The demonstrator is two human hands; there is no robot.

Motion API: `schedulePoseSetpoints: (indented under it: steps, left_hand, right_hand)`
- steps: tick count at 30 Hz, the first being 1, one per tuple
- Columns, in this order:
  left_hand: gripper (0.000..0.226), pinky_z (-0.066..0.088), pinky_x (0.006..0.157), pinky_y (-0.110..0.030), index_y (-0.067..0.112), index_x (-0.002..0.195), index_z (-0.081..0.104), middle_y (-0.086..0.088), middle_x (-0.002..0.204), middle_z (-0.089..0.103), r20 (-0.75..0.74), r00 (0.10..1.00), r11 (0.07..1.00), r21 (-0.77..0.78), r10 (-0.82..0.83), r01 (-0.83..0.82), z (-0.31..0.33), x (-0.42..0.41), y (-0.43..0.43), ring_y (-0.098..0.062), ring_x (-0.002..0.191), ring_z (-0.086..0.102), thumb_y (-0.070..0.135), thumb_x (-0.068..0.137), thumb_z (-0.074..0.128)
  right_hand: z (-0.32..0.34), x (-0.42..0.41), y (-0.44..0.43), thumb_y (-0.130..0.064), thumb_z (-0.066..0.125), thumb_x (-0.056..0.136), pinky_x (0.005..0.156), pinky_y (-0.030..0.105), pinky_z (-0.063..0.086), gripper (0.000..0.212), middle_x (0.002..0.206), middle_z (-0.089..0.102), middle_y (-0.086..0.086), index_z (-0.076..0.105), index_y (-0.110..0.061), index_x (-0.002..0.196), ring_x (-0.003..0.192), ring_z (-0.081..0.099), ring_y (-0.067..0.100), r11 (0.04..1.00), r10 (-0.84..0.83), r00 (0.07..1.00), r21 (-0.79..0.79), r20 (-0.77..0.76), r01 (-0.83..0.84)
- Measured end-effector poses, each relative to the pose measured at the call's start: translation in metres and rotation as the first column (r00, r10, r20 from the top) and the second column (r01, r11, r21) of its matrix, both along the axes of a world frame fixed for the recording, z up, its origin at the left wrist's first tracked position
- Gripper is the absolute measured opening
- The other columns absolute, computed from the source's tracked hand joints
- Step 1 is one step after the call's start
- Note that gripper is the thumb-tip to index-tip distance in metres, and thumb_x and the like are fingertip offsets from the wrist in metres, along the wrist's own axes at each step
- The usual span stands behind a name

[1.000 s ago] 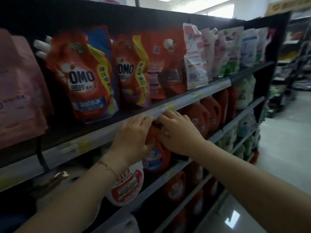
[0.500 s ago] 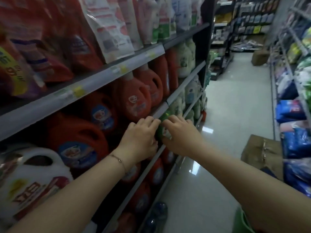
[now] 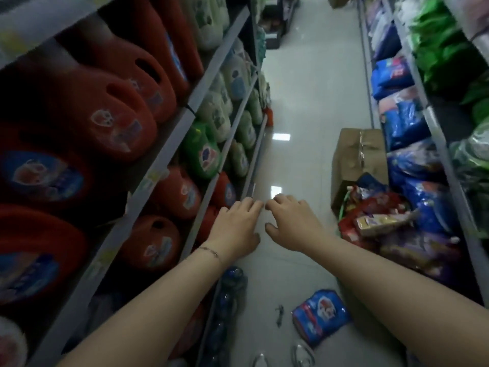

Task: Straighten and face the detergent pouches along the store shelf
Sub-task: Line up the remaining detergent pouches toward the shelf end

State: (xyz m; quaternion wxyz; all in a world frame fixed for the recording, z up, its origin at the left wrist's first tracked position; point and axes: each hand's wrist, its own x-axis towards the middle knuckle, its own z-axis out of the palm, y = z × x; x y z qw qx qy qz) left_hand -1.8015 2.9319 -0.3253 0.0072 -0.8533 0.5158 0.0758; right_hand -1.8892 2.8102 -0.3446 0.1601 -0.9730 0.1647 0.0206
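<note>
Both your hands are in mid-frame with nothing in them. The left hand [image 3: 236, 223] and the right hand [image 3: 291, 221] have loosely curled fingers, and their tips almost meet over the floor [image 3: 304, 102]. The left hand sits in front of a lower edge of the shelf [image 3: 185, 125] at centre left; I cannot tell whether it touches that edge.

No row of pouches shows here. The left of the frame is stacked with orange jugs [image 3: 113, 123] and, further along, a green jug [image 3: 202, 152]. The only pouch plain to see is a blue pouch [image 3: 321, 315]. It lies flat on the floor at lower middle, well apart from both hands, and its print is too blurred to read.

You look to be between grasps, so the step is finding the next pouch. Turn your eyes to the pouch row before you reach, so you are not groping. Take each pouch by both sides rather than one top corner, because a soft pouch will likely sag and fold. Stand it on its base, turn the printed front to the aisle and bring it level with the shelf edge. If the blue pouch belongs to the row, bend for it carefully, since the box [image 3: 357, 154] and the heaped goods at right crowd the aisle.
</note>
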Motion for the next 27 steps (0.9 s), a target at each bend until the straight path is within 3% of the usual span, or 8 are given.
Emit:
schedulePoseSetpoints:
  steps: [3,11,15,18,23,27]
  left_hand:
    - [0.058,0.041,0.090,-0.035,0.022,0.137,0.034,0.001,0.131,0.042,-0.080,0.995,0.996,0.062,-0.058,0.063,-0.033,-0.007,-0.011,-0.021,0.117,0.046,0.030,0.086,0.061]
    - [0.062,0.039,0.098,-0.035,0.022,0.143,0.028,0.001,0.139,0.039,-0.231,0.950,0.954,0.165,-0.211,0.252,-0.124,-0.032,-0.025,-0.019,0.122,0.045,0.032,0.091,0.059]
    - [0.057,0.039,0.086,-0.028,0.021,0.140,0.032,0.001,0.137,0.042,-0.307,0.929,0.949,0.168,-0.205,0.265,-0.178,-0.048,-0.035,-0.018,0.117,0.048,0.032,0.091,0.059]
    - [0.054,0.037,0.079,-0.027,0.021,0.138,0.033,0.000,0.136,0.043,-0.341,0.916,0.930,0.216,-0.214,0.298,-0.220,-0.061,-0.043,-0.020,0.110,0.052,0.032,0.091,0.059]
    - [0.053,0.043,0.090,-0.036,0.019,0.134,0.034,-0.003,0.132,0.043,-0.343,0.893,0.860,0.315,-0.290,0.401,-0.307,-0.086,-0.059,-0.023,0.115,0.049,0.029,0.090,0.060]
    - [0.054,0.042,0.094,-0.038,0.019,0.134,0.035,-0.005,0.134,0.043,-0.369,0.892,0.840,0.368,-0.261,0.398,-0.383,-0.107,-0.074,-0.024,0.118,0.048,0.028,0.089,0.062]
  right_hand:
    - [-0.037,-0.018,0.003,-0.038,0.048,0.092,0.097,0.041,0.040,0.046,0.128,0.050,0.005,0.045,-0.017,0.133,0.116,0.047,0.024,0.996,-0.083,0.993,0.038,-0.083,0.086]
    - [-0.129,-0.071,0.006,-0.035,0.049,0.091,0.095,0.039,0.040,0.036,0.121,0.051,0.003,0.047,-0.019,0.124,0.110,0.048,0.022,0.923,-0.344,0.915,0.102,-0.213,0.371]
    - [-0.173,-0.093,-0.003,-0.033,0.049,0.091,0.095,0.040,0.040,0.037,0.124,0.050,0.003,0.046,-0.019,0.126,0.112,0.047,0.023,0.876,-0.436,0.859,0.090,-0.267,0.473]
    - [-0.211,-0.112,-0.005,-0.030,0.049,0.091,0.095,0.040,0.039,0.038,0.125,0.049,0.003,0.045,-0.019,0.126,0.114,0.046,0.023,0.848,-0.465,0.819,0.098,-0.336,0.522]
    - [-0.289,-0.146,-0.008,-0.031,0.050,0.091,0.095,0.040,0.038,0.039,0.126,0.049,0.003,0.044,-0.019,0.128,0.116,0.046,0.023,0.854,-0.436,0.788,0.077,-0.435,0.515]
    - [-0.357,-0.164,-0.013,-0.032,0.051,0.091,0.097,0.040,0.036,0.040,0.130,0.048,0.005,0.044,-0.018,0.128,0.119,0.046,0.024,0.868,-0.401,0.775,0.068,-0.488,0.492]
